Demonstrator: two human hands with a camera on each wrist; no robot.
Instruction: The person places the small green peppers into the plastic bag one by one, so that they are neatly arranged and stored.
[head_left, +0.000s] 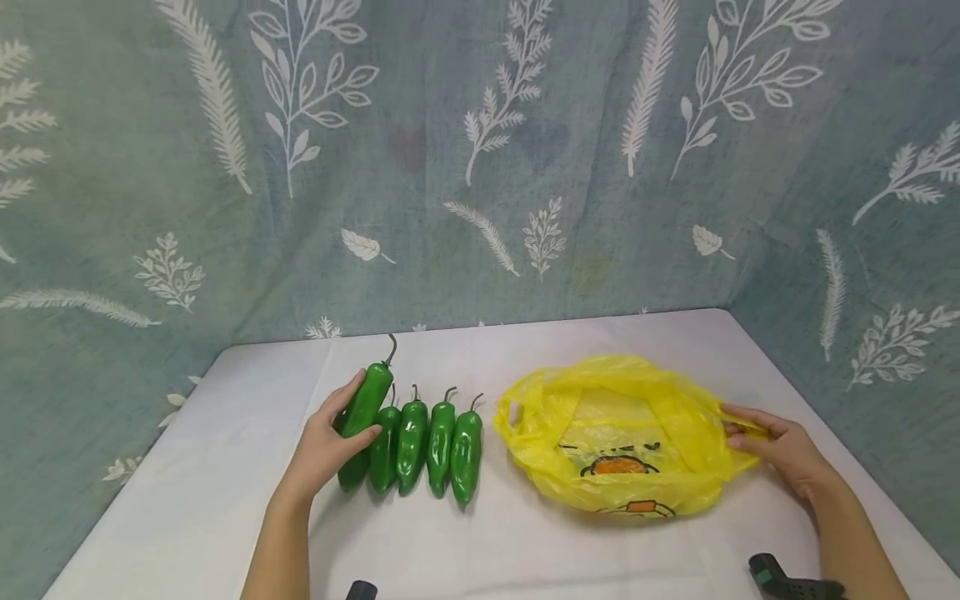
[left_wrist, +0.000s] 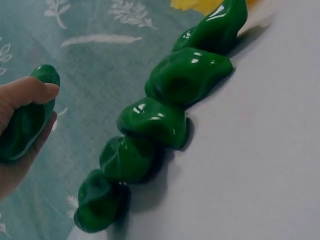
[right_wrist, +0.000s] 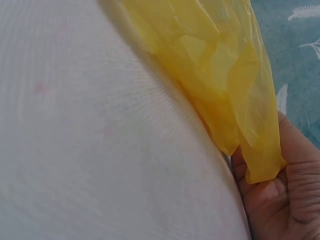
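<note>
My left hand (head_left: 327,440) holds a long green chili pepper (head_left: 369,398) between thumb and fingers, its stem pointing up. The held pepper (left_wrist: 22,131) is apart from the others in the left wrist view, raised above the table. Below and to its right lies a row of several more green peppers (head_left: 466,458), side by side with stems away from me; the leftmost is partly hidden by the hand. My right hand (head_left: 787,450) pinches the right edge of a yellow plastic bag (head_left: 525,454), whose mouth gapes. In the right wrist view the bag's corner (right_wrist: 260,150) sits between thumb and fingers.
A white cloth (head_left: 420,554) covers the table. Behind it hangs a blue-green curtain (head_left: 420,242) with white leaf prints. Dark strap ends (head_left: 795,583) show near the right wrist. An orange cartoon print (head_left: 618,465) marks the bag.
</note>
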